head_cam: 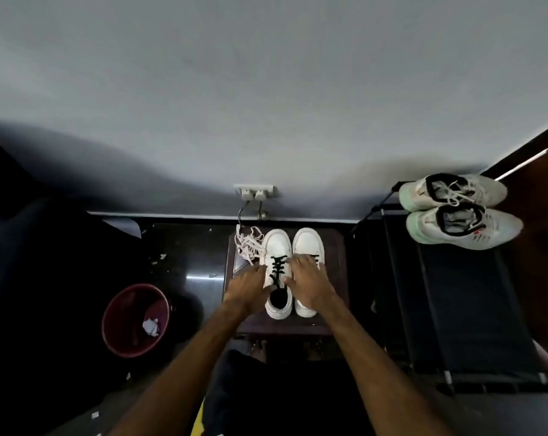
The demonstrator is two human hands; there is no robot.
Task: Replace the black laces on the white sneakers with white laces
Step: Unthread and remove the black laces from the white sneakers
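Observation:
Two white sneakers stand side by side, toes pointing away, on a small dark stool [335, 259]. The left sneaker [278, 247] shows its black laces [278, 272]. My left hand [246, 289] grips that shoe's left side, thumb on the tongue near the collar. My right hand [307, 278] lies over the right sneaker [309, 242], covering most of its black laces; its thumb touches the left shoe's right edge. A loose bundle of white laces [250, 243] lies on the stool left of the shoes.
A red waste bin [135, 320] with crumpled paper stands on the dark floor to the left. A black shoe rack [461, 297] at the right carries a pair of white-green running shoes [458, 212]. A wall socket [256, 191] with plugs sits behind the stool.

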